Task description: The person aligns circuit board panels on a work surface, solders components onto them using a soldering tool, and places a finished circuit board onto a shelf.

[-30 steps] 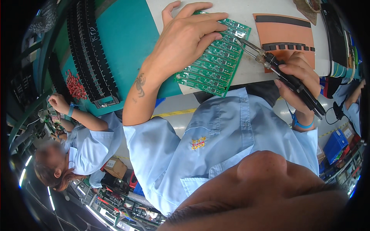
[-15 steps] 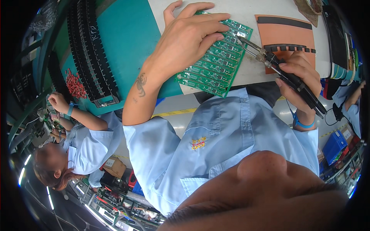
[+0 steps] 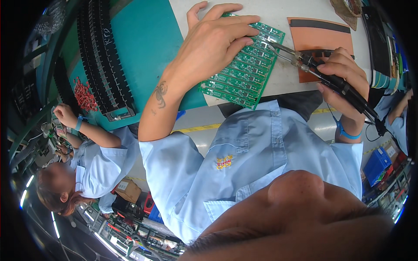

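A green circuit board panel (image 3: 242,75) made of several small strips lies on the white bench top. My left hand (image 3: 213,41) rests flat on it, fingers spread over its upper half. My right hand (image 3: 342,78) grips a black soldering iron (image 3: 322,74) like a pen. Its metal tip touches the panel's right edge, close to my left fingertips. A black cable runs from the iron past my wrist, which wears a blue strap (image 3: 348,132).
An orange mat (image 3: 320,37) lies under the iron. A teal mat (image 3: 143,52) and long black slotted racks (image 3: 102,61) lie to the left, with a pile of small red parts (image 3: 85,93). A co-worker in a light blue shirt (image 3: 98,167) works at lower left.
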{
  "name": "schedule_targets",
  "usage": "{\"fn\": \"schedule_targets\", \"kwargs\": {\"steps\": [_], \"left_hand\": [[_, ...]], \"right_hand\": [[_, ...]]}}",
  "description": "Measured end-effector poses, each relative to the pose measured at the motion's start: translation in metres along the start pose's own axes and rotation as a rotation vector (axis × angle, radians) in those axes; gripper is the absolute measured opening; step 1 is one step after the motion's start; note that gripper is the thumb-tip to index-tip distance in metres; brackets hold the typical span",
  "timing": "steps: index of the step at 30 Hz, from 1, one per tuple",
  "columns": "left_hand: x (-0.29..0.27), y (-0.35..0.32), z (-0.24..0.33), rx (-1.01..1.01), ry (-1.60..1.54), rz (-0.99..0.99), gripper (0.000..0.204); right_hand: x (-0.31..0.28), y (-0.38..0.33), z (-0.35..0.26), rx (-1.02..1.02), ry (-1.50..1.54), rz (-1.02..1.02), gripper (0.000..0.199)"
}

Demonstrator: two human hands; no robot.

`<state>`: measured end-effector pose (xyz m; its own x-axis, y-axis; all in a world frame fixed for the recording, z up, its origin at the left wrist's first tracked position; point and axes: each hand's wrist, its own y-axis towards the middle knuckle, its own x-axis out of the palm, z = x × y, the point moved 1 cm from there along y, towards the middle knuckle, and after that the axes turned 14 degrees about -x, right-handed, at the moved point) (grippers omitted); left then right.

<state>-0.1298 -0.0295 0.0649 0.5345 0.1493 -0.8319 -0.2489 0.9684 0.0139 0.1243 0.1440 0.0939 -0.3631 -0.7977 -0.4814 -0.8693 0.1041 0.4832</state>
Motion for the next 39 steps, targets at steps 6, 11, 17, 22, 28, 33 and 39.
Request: {"fn": "schedule_targets", "kwargs": {"steps": [6, 11, 17, 22, 28, 33, 39], "left_hand": [[-0.002, 0.002, 0.000, 0.011, -0.006, 0.002, 0.017], [-0.004, -0.001, 0.000, -0.011, 0.009, 0.030, 0.016], [-0.014, 0.001, 0.008, -0.066, 0.027, 0.067, 0.015], [-0.023, -0.001, 0.017, -0.149, 0.003, 0.007, 0.015], [-0.020, 0.001, 0.015, -0.124, -0.019, 0.028, 0.015], [-0.017, 0.001, 0.012, -0.106, -0.019, 0.031, 0.015], [-0.012, 0.000, 0.008, -0.087, -0.018, 0.028, 0.016]], "right_hand": [[-0.019, -0.015, 0.002, -0.047, -0.051, 0.104, 0.038], [-0.024, -0.024, 0.022, 0.224, -0.322, 0.449, 0.042], [-0.010, -0.040, 0.017, 0.233, -0.469, 0.757, 0.046], [0.016, -0.030, -0.001, 0.013, -0.151, 0.379, 0.043], [0.025, -0.020, -0.007, 0.063, -0.065, 0.229, 0.039], [0.025, -0.014, 0.000, 0.054, -0.108, 0.236, 0.040], [0.025, -0.014, 0.003, 0.068, -0.049, 0.194, 0.041]]}}
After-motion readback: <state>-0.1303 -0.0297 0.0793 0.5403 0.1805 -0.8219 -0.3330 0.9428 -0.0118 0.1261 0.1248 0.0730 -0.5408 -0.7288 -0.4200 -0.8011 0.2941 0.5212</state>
